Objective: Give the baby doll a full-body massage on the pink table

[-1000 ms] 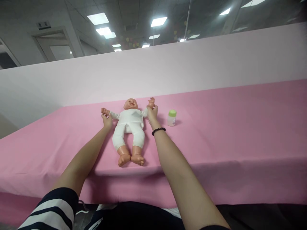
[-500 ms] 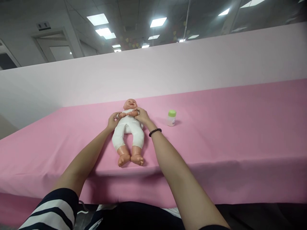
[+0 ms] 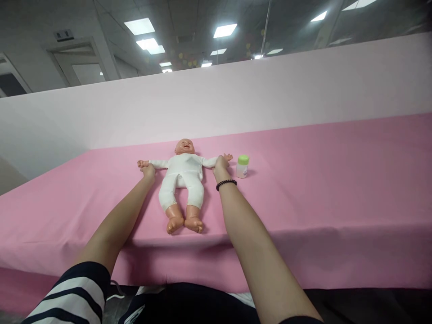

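- one baby doll with a white cloth body lies on its back on the table, its head by the far edge, its feet close to the near edge.
- its two arms stretch out sideways, roughly along the far edge; its two legs point to the near edge, the two bare feet close together.
- two hands are on it, one to each arm: the left hand grips the arm toward the table's left end, near the doll's wrist.
- the right hand is closed around the other arm, one small doll hand sticking out past it.
- one black beaded bracelet circles the person's right wrist.
- one small bottle with one green cap stands upright just beside the right hand, nearer the far edge than the near one.
- one pink cloth covers the table and hangs over its near edge.
- one white partition runs along the far edge.
- one striped sleeve covers the upper left arm.
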`<state>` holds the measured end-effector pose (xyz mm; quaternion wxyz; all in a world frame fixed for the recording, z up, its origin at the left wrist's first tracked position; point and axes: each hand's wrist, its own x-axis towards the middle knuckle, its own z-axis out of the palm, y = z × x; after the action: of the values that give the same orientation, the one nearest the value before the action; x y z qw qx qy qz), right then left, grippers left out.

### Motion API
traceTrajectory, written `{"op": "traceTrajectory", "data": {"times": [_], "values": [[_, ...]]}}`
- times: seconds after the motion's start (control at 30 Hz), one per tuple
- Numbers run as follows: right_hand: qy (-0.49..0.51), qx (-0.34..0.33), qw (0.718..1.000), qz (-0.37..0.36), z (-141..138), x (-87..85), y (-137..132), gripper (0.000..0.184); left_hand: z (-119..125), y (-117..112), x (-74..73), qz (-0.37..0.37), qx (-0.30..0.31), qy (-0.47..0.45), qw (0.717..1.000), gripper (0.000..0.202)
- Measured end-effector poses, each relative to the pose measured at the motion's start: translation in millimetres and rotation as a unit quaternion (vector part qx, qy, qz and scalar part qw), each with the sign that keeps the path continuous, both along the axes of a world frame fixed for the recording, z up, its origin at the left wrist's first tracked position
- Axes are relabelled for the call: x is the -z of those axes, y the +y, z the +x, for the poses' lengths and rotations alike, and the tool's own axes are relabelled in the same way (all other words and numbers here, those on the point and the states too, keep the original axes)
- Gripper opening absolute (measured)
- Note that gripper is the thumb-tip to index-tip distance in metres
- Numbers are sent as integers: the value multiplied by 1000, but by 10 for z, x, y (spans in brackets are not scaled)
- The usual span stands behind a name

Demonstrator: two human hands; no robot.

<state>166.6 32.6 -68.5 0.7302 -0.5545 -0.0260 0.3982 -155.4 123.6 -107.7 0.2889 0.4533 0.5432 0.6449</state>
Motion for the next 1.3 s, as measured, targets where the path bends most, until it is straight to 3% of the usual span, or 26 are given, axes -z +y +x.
{"op": "traceTrajectory", "data": {"times": [0.1,0.27,0.47,0.73,0.97,1.1,1.2,1.3], "values": [[1,12,1000,9,-16,-17,-9,56,72,-74,-50,-85,-71,-37,993,36],[-26,4,1000,8,-29,-12,6,56,120,-127,-85,-77,-64,-68,993,42],[-17,-2,1000,3,53,61,95,59,106,-114,-72,-85,-55,-38,994,43],[-38,-21,999,-3,-12,-63,-90,60,116,-154,-96,-84,-53,-59,993,49],[-30,-23,999,7,-13,-86,-104,57,144,-185,-129,-77,-47,-83,992,42],[-34,-10,999,28,-20,-92,-124,52,149,-199,-207,-55,-39,-131,989,27],[-14,12,998,59,-26,-131,-175,48,111,-206,-277,-41,-78,-140,986,16],[16,34,998,53,-30,-179,-224,50,70,-220,-312,-31,-102,-122,987,17]]}}
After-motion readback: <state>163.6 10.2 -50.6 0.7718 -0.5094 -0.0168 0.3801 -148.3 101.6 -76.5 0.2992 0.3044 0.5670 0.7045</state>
